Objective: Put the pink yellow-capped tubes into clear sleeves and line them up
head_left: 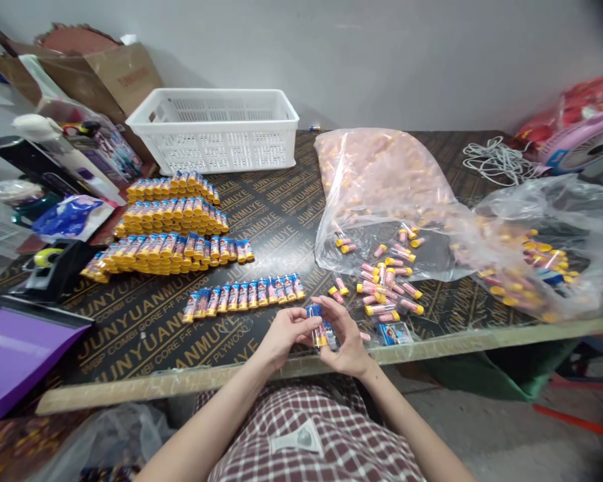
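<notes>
Close to the table's front edge, a small clear tube with a blue top and yellow base (pixel 316 326) stands between my two hands. My left hand (pixel 290 333) pinches it from the left with thumb and fingers. Curved around its right side, my right hand (pixel 348 339) grips it too, and part of a blue printed label shows by the palm. Just beyond my hands runs a row of labelled tubes (pixel 246 294). Loose pink tubes with yellow caps (pixel 384 281) lie scattered to the right. Beside my right hand rests a stack of blue labels (pixel 394 333).
Stacked rows of labelled tubes (pixel 165 248) stand at the left, before a white basket (pixel 216 144). A large plastic bag of tubes (pixel 382 174) and a second clear bag (pixel 547 254) fill the right. A tape dispenser (pixel 53 271), purple dustpan (pixel 25 348) and pink fan (pixel 583 144) flank them.
</notes>
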A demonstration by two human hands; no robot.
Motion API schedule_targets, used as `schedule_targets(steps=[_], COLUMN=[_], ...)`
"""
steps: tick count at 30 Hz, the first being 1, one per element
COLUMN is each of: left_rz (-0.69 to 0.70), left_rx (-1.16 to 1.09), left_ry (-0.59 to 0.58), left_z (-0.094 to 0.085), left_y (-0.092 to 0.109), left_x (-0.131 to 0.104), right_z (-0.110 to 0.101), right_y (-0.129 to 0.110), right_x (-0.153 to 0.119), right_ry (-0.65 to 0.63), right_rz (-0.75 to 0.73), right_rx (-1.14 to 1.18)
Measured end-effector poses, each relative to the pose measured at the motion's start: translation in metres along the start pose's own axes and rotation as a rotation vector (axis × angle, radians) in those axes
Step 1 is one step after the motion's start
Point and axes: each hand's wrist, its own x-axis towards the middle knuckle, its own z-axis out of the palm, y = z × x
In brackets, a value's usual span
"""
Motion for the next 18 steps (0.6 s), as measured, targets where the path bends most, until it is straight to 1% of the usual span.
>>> schedule_targets(steps=[14,18], left_rz=[-0.001,0.008], left_rx=[-0.009,0.002], left_ry=[0.000,-0.002], left_z=[0.0013,-0.0007], left_y=[0.0006,0.0001], left_x=[-0.0035,-0.0028], right_z=[0.0009,0.0013], right_y=[-0.0019,-0.0053], right_x=[0.0007,0.0041], right_ry=[0.011,-0.036], right_rz=[-0.029,-0.006], right_rx=[0.008,0.004])
